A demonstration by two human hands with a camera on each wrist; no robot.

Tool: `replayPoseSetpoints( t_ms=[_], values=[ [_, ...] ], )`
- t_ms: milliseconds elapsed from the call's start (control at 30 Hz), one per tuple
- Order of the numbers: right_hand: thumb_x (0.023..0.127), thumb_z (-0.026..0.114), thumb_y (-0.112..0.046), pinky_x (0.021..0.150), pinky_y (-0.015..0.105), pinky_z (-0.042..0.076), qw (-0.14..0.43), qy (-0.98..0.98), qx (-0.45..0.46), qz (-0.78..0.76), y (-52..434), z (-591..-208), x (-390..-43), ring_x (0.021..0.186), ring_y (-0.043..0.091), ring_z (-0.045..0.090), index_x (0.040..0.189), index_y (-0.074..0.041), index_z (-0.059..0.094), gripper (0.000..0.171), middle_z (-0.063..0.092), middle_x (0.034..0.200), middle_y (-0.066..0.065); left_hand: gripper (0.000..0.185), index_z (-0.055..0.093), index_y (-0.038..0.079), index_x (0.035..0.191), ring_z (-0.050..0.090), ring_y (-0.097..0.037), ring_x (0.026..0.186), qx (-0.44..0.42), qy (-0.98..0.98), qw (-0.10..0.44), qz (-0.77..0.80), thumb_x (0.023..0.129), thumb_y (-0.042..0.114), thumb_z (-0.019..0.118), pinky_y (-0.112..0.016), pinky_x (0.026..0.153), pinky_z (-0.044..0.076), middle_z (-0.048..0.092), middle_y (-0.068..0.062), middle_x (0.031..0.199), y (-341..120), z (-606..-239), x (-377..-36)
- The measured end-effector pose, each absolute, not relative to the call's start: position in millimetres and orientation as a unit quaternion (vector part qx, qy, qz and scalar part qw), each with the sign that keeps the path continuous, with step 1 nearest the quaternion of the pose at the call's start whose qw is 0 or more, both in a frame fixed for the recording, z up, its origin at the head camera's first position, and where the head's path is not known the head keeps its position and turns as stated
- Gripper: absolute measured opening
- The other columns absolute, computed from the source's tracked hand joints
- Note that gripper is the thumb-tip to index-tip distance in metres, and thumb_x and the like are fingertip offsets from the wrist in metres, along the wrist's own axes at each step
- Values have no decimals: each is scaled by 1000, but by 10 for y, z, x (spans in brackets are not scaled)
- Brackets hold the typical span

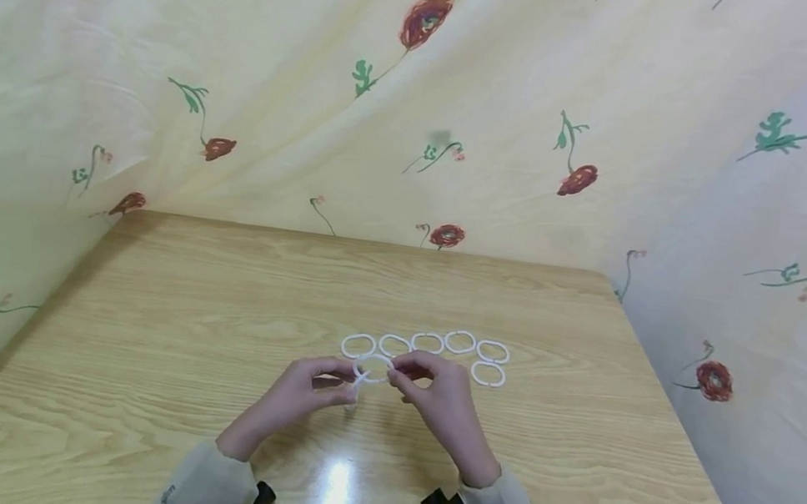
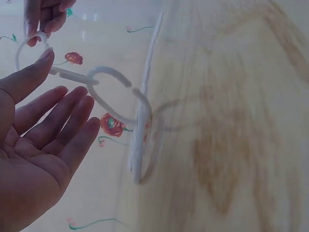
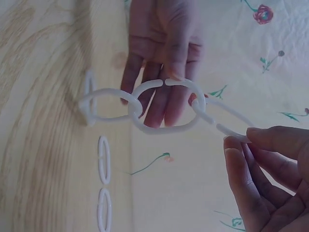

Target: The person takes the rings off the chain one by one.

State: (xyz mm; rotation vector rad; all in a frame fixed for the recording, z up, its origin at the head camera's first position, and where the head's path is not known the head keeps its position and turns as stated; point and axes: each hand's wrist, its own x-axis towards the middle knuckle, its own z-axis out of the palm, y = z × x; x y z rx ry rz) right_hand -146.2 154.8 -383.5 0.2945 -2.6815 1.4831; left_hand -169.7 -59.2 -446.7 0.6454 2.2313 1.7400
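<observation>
My right hand (image 1: 436, 386) pinches the rim of a white, oval plastic chain link (image 3: 234, 136) between thumb and fingertips. That link is hooked through a second white link (image 3: 166, 130), where the thumb of my left hand (image 1: 304, 387) lies on the upper side, near the slit, with the fingers behind. From the second link hangs a third link (image 2: 105, 70). Its lower end passes through a fourth link (image 2: 138, 150), close to the tabletop. In the head view the left fingers partly hide the hanging links.
Several loose white links (image 1: 492, 360) lie in a row on the wooden table (image 1: 218, 288) just beyond my hands, one of them nearer on the right. A flower-printed cloth (image 1: 300, 105) encloses the table at the back and sides.
</observation>
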Motion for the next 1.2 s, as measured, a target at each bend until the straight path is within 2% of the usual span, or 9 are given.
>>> replayPoseSetpoints(
  t_ms=[200,333,433,567,700,867,967,1067,1200],
  values=[
    [85,73,-5,57,20,59,30,-864,102,493,1546,-3761,-1420,68,11,65,92,-3,72,8,73,83,9,51,56,-1,130,56,-35,121,243,747,123,606,85,16,73,-49,110,42,63,-18,126,-569,-4468,-1690],
    [85,72,-6,58,19,59,17,-856,99,507,1545,-3716,-1393,70,12,66,93,-3,72,8,73,85,12,51,56,-1,130,50,-36,130,259,744,134,601,85,17,73,-53,115,34,59,-17,134,-562,-4462,-1679],
    [86,72,-7,58,20,59,4,-846,91,526,1542,-3684,-1380,72,12,67,94,-1,72,10,72,88,14,48,58,0,128,53,-34,129,272,749,135,590,86,18,72,-52,115,33,62,-16,131,-560,-4463,-1672],
    [86,71,-5,59,24,60,-11,-822,62,566,1542,-3663,-1372,76,14,69,96,1,71,12,72,90,17,41,61,0,123,62,-32,116,280,747,133,588,87,18,70,-51,113,37,68,-16,118,-558,-4471,-1666],
    [86,70,-3,61,28,61,-27,-791,9,611,1557,-3680,-1379,78,12,70,98,3,70,14,72,90,16,37,64,0,118,63,-30,114,262,745,141,596,89,21,69,-50,111,40,69,-16,117,-572,-4478,-1649],
    [87,68,-2,63,29,62,-38,-753,-40,656,1579,-3739,-1379,78,11,70,102,6,67,16,73,90,11,29,64,-6,111,68,-18,105,241,723,151,630,92,17,65,-31,96,55,68,-23,114,-604,-4500,-1634],
    [87,67,0,63,28,61,-42,-733,-56,677,1577,-3772,-1358,78,12,70,103,7,66,17,73,90,9,26,64,-9,107,68,-6,94,248,712,137,643,93,13,63,-21,86,57,67,-27,109,-616,-4509,-1623],
    [87,67,2,61,26,61,-43,-715,-68,694,1568,-3792,-1333,78,12,70,102,8,66,17,73,88,7,25,65,-9,105,66,0,89,254,710,119,646,93,13,63,-20,85,57,68,-27,104,-630,-4510,-1604],
    [86,67,2,61,25,60,-44,-703,-74,706,1564,-3804,-1298,78,12,70,103,11,64,19,73,87,6,23,65,-10,103,65,1,87,263,709,96,647,94,11,61,-25,84,59,68,-26,100,-649,-4500,-1572]
  ],
)
